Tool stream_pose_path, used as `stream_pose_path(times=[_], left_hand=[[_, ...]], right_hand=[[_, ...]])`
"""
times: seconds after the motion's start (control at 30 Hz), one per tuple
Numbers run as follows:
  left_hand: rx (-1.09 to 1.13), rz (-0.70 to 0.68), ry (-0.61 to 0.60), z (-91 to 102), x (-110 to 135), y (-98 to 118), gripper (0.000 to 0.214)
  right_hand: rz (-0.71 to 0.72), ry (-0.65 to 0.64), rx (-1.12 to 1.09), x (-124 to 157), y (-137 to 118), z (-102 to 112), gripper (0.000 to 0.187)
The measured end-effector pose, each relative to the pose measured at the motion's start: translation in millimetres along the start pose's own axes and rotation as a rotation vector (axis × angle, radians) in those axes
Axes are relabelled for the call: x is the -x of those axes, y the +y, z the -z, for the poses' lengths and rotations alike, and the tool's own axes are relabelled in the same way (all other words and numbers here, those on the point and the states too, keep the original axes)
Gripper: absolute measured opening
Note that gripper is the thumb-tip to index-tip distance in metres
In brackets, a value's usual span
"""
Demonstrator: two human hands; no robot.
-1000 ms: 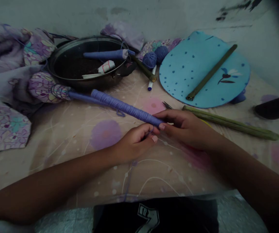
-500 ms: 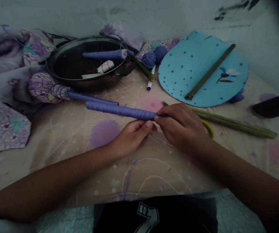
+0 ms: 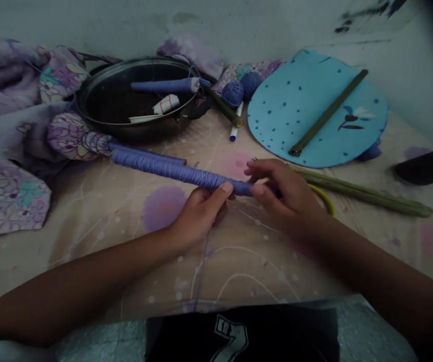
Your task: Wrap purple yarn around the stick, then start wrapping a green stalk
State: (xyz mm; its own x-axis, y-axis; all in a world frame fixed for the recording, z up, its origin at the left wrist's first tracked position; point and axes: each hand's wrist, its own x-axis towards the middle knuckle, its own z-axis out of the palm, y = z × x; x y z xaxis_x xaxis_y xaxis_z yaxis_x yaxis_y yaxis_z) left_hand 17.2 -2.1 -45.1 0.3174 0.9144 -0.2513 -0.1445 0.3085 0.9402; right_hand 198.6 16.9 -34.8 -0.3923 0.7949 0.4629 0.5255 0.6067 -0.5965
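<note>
A stick wrapped in purple-blue yarn (image 3: 167,171) lies slantwise above the table, its right end between my hands. My left hand (image 3: 206,208) is closed around it from below, thumb pressed on top near the right end. My right hand (image 3: 289,198) is at that end with index finger and thumb apart; the thumb tip is close to the stick, and I cannot tell if it touches. A thin yarn strand (image 3: 201,269) runs down from my left hand over the table's front edge. Scissors with a yellow handle (image 3: 325,197) lie partly hidden behind my right hand.
A dark pan (image 3: 118,120) with a wrapped stick in it stands at the back left, beside flowered cloth (image 3: 8,186). Behind are blue yarn balls (image 3: 233,94) and a marker (image 3: 236,125). On the right lie a blue mat (image 3: 276,115) and green stems (image 3: 370,193).
The wrapped stick has shifted left and its left end now overlaps the other purple stick. My right fingers have loosened from a pinch and spread. My left thumb has moved onto the wrapping.
</note>
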Motion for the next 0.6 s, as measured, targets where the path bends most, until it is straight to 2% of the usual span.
stream_pose_path(times=[0.07, 0.1, 0.13, 0.17, 0.2, 0.27, 0.37, 0.43, 0.5, 0.6], left_hand=[[-0.008, -0.013, -0.021, 0.2, 1, -1, 0.034], [-0.011, -0.016, -0.032, 0.4, 1, -1, 0.035], [-0.014, -0.017, -0.043, 0.6, 1, -1, 0.035], [-0.012, -0.020, -0.047, 0.8, 1, -2, 0.035], [-0.007, -0.022, -0.050, 1.0, 0, -2, 0.034], [0.005, -0.026, -0.054, 1.5, -1, -2, 0.033], [0.011, -0.021, -0.066, 1.5, -2, -2, 0.035], [0.024, -0.015, -0.076, 0.8, -2, 0, 0.038], [0.050, -0.013, -0.081, -0.3, -1, 1, 0.039], [0.073, -0.026, -0.093, -1.1, -1, 2, 0.040]], right_hand=[[-0.378, -0.220, -0.246, -3, 0, 5, 0.040], [-0.520, -0.346, -0.362, -4, 0, 8, 0.046], [-0.603, -0.454, -0.444, -5, -1, 11, 0.049], [-0.626, -0.512, -0.474, -6, -3, 14, 0.048], [-0.602, -0.503, -0.441, -6, -4, 15, 0.045], [-0.469, -0.347, -0.246, -7, -7, 15, 0.036], [-0.171, -0.098, 0.061, -5, -7, 7, 0.021], [0.018, 0.011, 0.181, -2, -6, 1, 0.012], [0.144, 0.086, 0.257, 1, -3, -3, 0.011], [0.204, 0.122, 0.286, 2, -1, -3, 0.012]])
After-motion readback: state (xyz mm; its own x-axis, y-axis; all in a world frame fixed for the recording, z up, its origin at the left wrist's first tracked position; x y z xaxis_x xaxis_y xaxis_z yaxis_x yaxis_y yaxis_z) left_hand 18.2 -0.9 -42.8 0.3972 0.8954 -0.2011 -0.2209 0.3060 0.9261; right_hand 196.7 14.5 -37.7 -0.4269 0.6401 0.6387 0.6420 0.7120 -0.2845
